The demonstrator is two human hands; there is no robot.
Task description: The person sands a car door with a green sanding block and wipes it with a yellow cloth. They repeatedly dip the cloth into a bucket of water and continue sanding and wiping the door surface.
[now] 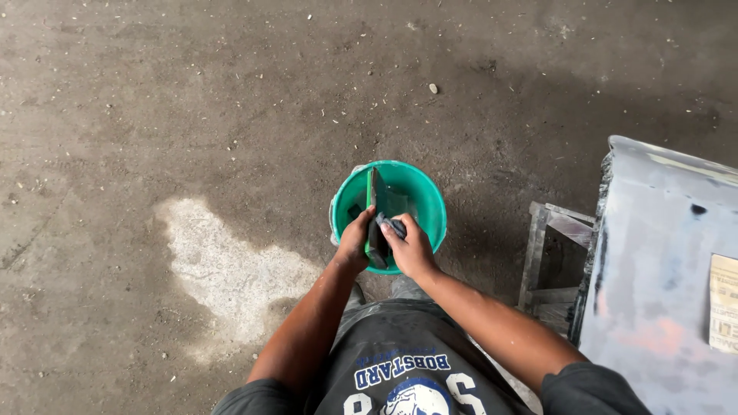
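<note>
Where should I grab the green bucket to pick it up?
Probably by the rim of the green bucket, coming down from above on its far right side. It stands upright on the floor with its mouth open, and the left hand and right hand with the dark flat piece crowd the near side.

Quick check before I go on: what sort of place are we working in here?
Probably a workshop or body-repair yard: a bare, gritty concrete floor with a pale patch, a sanded grey panel resting on a rough stand, and a green bucket where both hands hold a dark flat piece.
</note>
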